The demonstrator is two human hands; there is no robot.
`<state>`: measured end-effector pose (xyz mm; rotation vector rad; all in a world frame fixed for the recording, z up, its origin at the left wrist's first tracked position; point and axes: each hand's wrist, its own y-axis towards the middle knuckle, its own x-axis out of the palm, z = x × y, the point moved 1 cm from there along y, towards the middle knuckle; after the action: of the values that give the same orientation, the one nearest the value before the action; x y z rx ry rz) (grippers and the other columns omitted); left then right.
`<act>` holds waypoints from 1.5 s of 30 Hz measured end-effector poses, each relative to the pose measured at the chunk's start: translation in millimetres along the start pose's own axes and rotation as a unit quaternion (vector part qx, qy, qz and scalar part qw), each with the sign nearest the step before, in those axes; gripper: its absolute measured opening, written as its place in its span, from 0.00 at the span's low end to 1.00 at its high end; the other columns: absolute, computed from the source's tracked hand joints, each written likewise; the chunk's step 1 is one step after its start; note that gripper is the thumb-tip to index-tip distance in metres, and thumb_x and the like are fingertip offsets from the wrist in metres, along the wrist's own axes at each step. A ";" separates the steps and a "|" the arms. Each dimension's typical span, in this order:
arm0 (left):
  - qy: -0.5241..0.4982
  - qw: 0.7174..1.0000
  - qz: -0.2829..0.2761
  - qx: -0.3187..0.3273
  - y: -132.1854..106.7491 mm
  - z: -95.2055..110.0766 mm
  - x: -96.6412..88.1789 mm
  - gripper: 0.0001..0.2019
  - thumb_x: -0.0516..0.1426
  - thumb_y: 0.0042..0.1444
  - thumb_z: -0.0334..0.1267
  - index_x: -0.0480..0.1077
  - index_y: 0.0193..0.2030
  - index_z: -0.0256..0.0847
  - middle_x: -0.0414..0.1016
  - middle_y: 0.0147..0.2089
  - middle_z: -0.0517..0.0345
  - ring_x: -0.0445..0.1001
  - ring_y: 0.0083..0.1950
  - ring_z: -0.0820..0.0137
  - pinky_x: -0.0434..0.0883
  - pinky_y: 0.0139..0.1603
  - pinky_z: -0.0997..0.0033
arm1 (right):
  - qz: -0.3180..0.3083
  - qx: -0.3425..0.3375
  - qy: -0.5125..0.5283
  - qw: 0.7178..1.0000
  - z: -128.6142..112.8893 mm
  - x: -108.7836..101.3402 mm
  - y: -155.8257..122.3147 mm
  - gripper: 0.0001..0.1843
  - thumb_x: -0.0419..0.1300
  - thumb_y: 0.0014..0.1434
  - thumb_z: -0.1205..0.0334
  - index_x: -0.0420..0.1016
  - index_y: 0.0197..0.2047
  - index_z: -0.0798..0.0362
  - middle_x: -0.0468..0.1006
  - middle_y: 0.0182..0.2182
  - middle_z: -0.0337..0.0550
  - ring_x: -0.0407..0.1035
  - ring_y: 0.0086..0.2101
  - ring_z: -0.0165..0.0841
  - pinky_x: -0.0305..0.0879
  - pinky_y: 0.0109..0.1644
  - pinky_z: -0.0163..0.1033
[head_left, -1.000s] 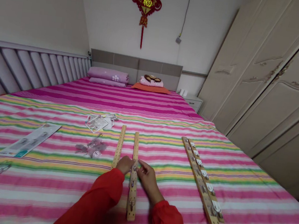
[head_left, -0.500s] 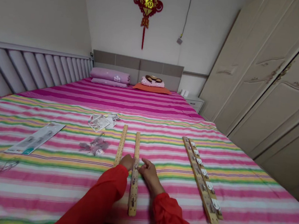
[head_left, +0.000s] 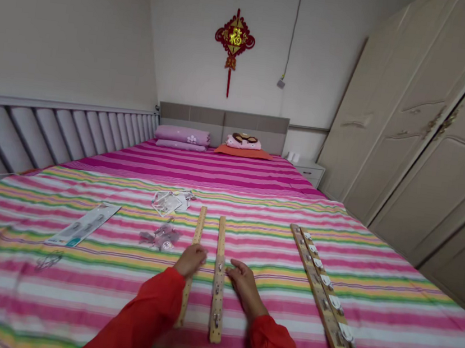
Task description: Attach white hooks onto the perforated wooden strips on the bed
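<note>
Two hands in red sleeves, four wooden strips in view. Left hand is curled loosely over the plain perforated wooden strip; can't tell if it actually has hold. Right hand is open, holding nothing, fingers spread just beside the perforated wooden strip with three small metal hooks, which lies between the hands. Versus the previous frame, the right fingertips have come off that strip and its hook, and the left hand now sits over the plain strip instead of between the two.

Further right, a pair of perforated wooden strips with about six round white fittings lie side by side. All of this is on a rainbow-striped bedsheet.

Left of the hands: one clear plastic bag of hooks, one flat packet, one white-and-teal packaging card, text unreadable, and one thin wire loop. On the wall, one red-and-gold hanging knot ornament with a gold 福 character. Two pillows at the headboard.
</note>
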<state>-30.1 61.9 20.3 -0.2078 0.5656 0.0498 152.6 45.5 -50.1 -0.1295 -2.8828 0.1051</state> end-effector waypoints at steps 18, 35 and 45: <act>0.370 0.892 0.259 -0.003 -2.3 -46.1 -92.8 0.23 0.60 0.46 0.46 0.73 0.47 0.34 0.70 0.51 0.41 0.70 0.50 0.52 0.68 0.45 0.60 | -0.007 0.018 0.027 0.999 -7.8 1.6 -5.8 0.18 0.68 0.36 0.55 0.74 0.30 0.55 0.63 0.14 0.30 0.53 0.16 0.24 0.44 0.20 0.32; 0.086 0.944 0.248 0.200 -20.1 -53.7 -86.6 0.10 0.54 0.52 0.40 0.75 0.35 0.40 0.74 0.37 0.52 0.72 0.42 0.64 0.71 0.46 0.64 | -0.007 0.028 0.049 0.998 -11.3 1.3 -9.2 0.16 0.68 0.36 0.57 0.73 0.30 0.56 0.62 0.13 0.28 0.49 0.15 0.22 0.40 0.20 0.31; -0.396 0.909 0.112 0.069 -48.3 -39.5 -78.4 0.24 0.69 0.32 0.51 0.71 0.34 0.39 0.77 0.32 0.58 0.76 0.36 0.68 0.73 0.41 0.67 | -0.011 0.010 0.046 0.999 -14.3 1.3 -12.8 0.16 0.68 0.37 0.57 0.74 0.30 0.57 0.64 0.12 0.28 0.49 0.13 0.21 0.41 0.18 0.30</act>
<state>-112.1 7.2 38.7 0.0272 -0.2244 0.3023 154.0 33.8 -34.9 -0.0972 -2.7891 0.1209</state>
